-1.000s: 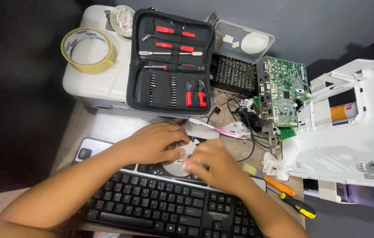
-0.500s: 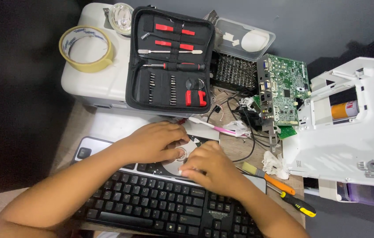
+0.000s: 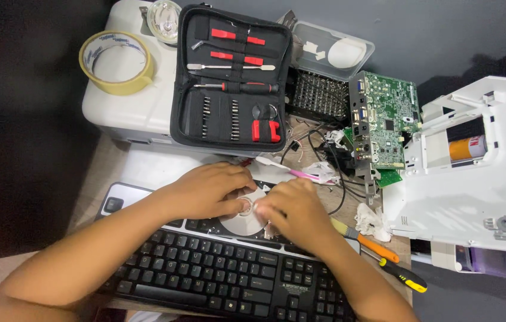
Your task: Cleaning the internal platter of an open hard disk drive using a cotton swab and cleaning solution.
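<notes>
While knuckles face up, left hand (image 3: 208, 191) and right hand (image 3: 292, 210) pinch silver disc (image 3: 244, 219); grip seemingly light.

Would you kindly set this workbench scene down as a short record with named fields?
Left hand: left hand rests on the shiny silver disc, fingers at its hub.
Right hand: right hand touches the disc's right side.
In front: black computer keyboard.
Behind: open black zip tool case with red-handled tools.
Far left: roll of yellow tape.
Right: green circuit board; white plastic housing.
Near right hand: orange-handled screwdriver.
</notes>
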